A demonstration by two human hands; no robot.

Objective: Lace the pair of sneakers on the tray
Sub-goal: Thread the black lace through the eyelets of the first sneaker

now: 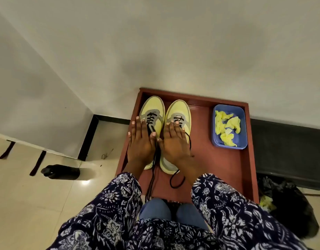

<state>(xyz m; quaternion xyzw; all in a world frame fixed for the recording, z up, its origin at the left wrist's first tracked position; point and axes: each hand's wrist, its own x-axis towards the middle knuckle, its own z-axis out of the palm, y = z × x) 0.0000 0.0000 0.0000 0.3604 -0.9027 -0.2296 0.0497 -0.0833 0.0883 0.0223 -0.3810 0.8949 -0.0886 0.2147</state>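
While both sneakers sit side by side at the tray's (245, 141) upper left, I lay my left hand (140, 141) flat on the left sneaker (152, 105) and my right hand (174, 141) on the right sneaker (180, 109), fingers straight, gripping nothing, likely to steady them. Laces (176, 179) trail loose toward me, unfinished.

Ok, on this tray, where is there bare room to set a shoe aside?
Bare tray floor lies right of the right sneaker, below the blue tub of yellow paper, down to the near rim. The left half is crowded: both sneakers side by side, left hand and right hand flat on them, black laces trailing toward the knees.
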